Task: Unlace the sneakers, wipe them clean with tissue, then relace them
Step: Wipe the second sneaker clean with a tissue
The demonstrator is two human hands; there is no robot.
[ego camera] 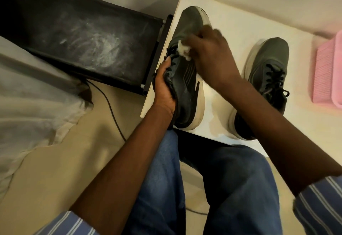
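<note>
A dusty black case (83, 36) lies at far left, beside the worktop (231, 27). My left hand (164, 84) grips the collar of the left sneaker (187, 79), tipped on its side at the worktop's left edge. My right hand (209, 49) pinches a wad of tissue (184, 50) against its upper. The right sneaker (266, 79), still laced, stands upright nearby. A pink brush (329, 71) lies at far right.

No text, label, brand name or number can be read on anything in view
</note>
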